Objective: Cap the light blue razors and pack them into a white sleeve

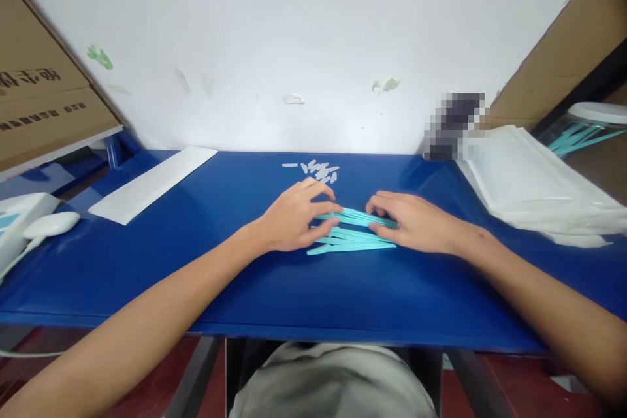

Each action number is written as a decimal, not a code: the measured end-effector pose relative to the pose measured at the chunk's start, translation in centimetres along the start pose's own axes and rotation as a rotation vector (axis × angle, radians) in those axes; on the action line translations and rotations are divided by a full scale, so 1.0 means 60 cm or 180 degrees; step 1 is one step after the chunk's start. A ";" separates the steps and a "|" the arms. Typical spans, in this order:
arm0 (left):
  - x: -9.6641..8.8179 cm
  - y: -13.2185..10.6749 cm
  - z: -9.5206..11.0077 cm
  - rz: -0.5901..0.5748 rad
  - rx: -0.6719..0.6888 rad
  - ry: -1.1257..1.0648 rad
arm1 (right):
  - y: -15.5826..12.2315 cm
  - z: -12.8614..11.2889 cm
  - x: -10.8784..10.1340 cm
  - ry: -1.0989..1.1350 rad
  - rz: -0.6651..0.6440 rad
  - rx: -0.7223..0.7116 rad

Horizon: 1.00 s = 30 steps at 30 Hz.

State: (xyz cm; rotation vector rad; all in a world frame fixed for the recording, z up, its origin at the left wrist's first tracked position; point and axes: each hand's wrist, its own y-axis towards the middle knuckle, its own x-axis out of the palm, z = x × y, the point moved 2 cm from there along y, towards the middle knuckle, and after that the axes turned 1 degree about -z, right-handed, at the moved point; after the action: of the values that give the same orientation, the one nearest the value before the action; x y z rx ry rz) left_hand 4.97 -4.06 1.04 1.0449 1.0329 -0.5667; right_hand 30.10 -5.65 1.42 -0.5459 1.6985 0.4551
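Gathering sticks [360, 217], I reckon: left hand [290, 218] half-open at them, right hand [415, 219] curled, can't tell if gripping. Next calls for evening up ends.

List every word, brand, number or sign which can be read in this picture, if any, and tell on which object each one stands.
No text is clear enough to quote.
Cardboard at the left: two rows of dark characters, too blurred to read.
White box at the left edge: light-blue marks, no legible text.
Turquoise sticks: no writing can be made out.
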 end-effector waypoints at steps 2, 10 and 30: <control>-0.002 -0.004 -0.027 0.0268 -0.0337 -0.0012 | 0.005 -0.010 0.007 0.0152 0.0092 -0.0176; 0.024 -0.013 -0.123 -0.0544 -0.0806 -0.0235 | 0.014 -0.015 0.018 0.1008 0.0488 -0.0340; 0.015 0.031 -0.123 -0.0227 -0.1285 -0.0199 | 0.074 0.069 0.006 0.1014 0.0926 0.0487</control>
State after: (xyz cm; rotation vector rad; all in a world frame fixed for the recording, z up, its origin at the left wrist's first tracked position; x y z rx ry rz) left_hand 3.78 3.45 0.10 0.6335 1.0777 -0.4218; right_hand 30.78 0.28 0.31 -0.2683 2.1131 0.4568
